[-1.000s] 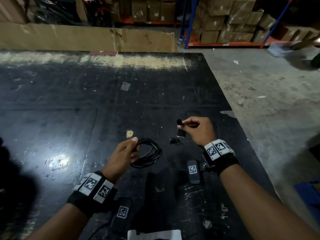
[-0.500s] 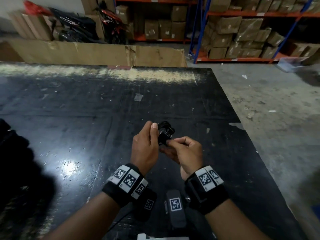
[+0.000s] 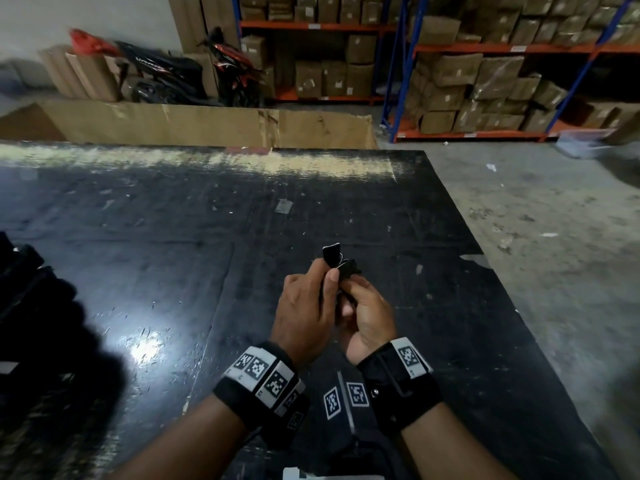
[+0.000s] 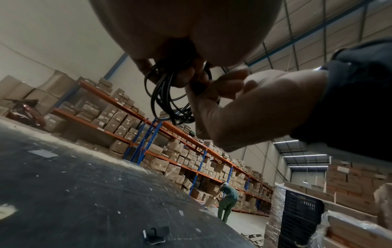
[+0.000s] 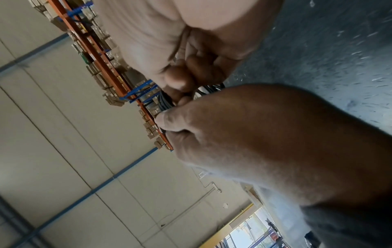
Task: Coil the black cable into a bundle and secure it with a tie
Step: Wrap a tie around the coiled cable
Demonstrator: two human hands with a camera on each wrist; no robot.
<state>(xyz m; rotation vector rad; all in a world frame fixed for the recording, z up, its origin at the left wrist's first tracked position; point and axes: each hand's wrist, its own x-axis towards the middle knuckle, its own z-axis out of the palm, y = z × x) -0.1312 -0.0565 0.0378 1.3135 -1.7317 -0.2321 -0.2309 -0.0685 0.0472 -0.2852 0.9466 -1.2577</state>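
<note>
The black cable [image 4: 169, 99] is coiled in several loops and hangs from my left hand [image 3: 327, 278], which grips the bundle above the black table [image 3: 173, 271]. My right hand [image 3: 349, 289] meets it from the right, with its curled fingers [image 5: 180, 82] pinching a black tie [image 3: 331, 252] against the cable [image 5: 164, 102]. One end of the tie sticks up above my left thumb. In the head view most of the coil is hidden behind both hands. The left hand [image 5: 244, 134] fills the lower right of the right wrist view.
A small black strap piece [image 4: 156, 234] lies on the table near its right edge. Cardboard sheets [image 3: 207, 123] stand behind the far edge. Shelves of boxes [image 3: 485, 88] line the wall, and a person [image 4: 228, 201] bends at them far off. Concrete floor lies to the right.
The coil has left the table and now hangs in my left hand. My right hand brought the tie over to it, and both hands have come together above the table.
</note>
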